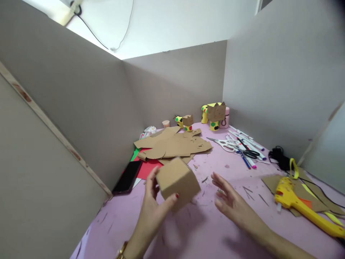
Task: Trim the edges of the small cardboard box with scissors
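Note:
A small brown cardboard box (178,180) is held tilted above the pink tabletop (194,233). My left hand (157,201) grips it from the left, thumb along the near side and fingers behind the far left edge. To the right of the box, apart from it, my right hand (231,203) hangs in the air with its fingers extended and nothing in them. The box looks closed on the sides that show; its underside is hidden. Thin cardboard scraps (248,193) lie on the table near my right hand.
Flat cardboard pieces (175,144) and red paper (147,169) lie behind the box, a phone (128,177) at left. Scissors (225,144), markers (250,149) and a yellow glue gun (302,205) are at right. Decorated cardboard animals (215,115) stand by the back partition (178,82).

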